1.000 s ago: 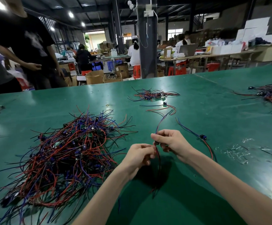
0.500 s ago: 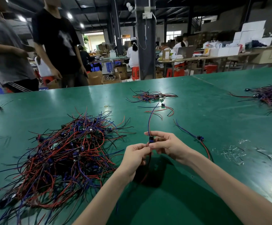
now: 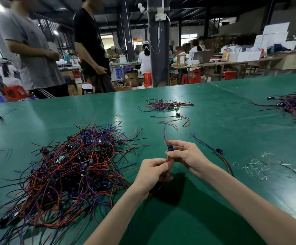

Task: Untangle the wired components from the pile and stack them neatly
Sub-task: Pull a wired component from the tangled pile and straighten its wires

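Thumb and fingers of my right grip (image 3: 186, 154) are pinching the wired component (image 3: 169, 148); my left grip (image 3: 152, 171), just below, is clamping its red wires (image 3: 168, 159). The pile (image 3: 69, 165) is lying on the bench (image 3: 214, 131), left of both.

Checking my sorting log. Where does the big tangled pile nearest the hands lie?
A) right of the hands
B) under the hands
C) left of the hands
C: the pile lies left of the left hand and right hand, which hold one component.
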A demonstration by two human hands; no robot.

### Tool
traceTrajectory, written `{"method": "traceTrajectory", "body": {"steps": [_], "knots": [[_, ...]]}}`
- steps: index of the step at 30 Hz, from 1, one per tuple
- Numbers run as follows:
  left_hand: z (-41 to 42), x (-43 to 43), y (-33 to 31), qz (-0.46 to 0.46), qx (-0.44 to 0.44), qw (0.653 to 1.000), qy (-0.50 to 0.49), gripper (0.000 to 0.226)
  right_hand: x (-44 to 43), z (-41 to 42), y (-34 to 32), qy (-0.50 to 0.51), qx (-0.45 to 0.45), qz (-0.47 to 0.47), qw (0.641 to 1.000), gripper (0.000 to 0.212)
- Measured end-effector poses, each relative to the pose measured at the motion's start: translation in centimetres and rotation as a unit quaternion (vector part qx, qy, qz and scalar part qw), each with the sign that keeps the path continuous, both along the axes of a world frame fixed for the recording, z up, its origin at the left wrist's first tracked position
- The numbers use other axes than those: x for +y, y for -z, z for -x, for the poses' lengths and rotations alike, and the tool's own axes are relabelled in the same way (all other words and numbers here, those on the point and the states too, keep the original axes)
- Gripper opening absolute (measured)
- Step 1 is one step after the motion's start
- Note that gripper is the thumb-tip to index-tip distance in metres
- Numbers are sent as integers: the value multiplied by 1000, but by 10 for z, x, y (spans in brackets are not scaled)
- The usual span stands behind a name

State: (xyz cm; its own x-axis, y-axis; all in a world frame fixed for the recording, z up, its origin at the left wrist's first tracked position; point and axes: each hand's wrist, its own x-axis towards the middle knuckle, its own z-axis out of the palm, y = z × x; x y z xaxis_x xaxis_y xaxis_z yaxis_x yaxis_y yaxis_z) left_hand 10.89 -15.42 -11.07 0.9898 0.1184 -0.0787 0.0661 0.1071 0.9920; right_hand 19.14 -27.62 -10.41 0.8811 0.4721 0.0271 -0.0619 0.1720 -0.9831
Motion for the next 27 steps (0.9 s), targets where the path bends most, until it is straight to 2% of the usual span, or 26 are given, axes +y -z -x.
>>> {"method": "traceTrajectory", "body": {"steps": [7,12,17,21,27], "knots": [[0,5,-1,-12,1,1000,-2,22,6,3,3,51,-29,1,998,37],[2,0,0,10,4,999,39,12,3,1,4,113,-53,28,992,37],[-1,1,1,6,28,999,31,23,2,-4,3,125,-54,27,990,34],[3,-2,0,10,31,997,70,14,-2,-8,4,142,-57,35,988,34],[4,1,-5,-45,61,995,62,22,-6,-14,6,158,-31,17,987,32]]}}
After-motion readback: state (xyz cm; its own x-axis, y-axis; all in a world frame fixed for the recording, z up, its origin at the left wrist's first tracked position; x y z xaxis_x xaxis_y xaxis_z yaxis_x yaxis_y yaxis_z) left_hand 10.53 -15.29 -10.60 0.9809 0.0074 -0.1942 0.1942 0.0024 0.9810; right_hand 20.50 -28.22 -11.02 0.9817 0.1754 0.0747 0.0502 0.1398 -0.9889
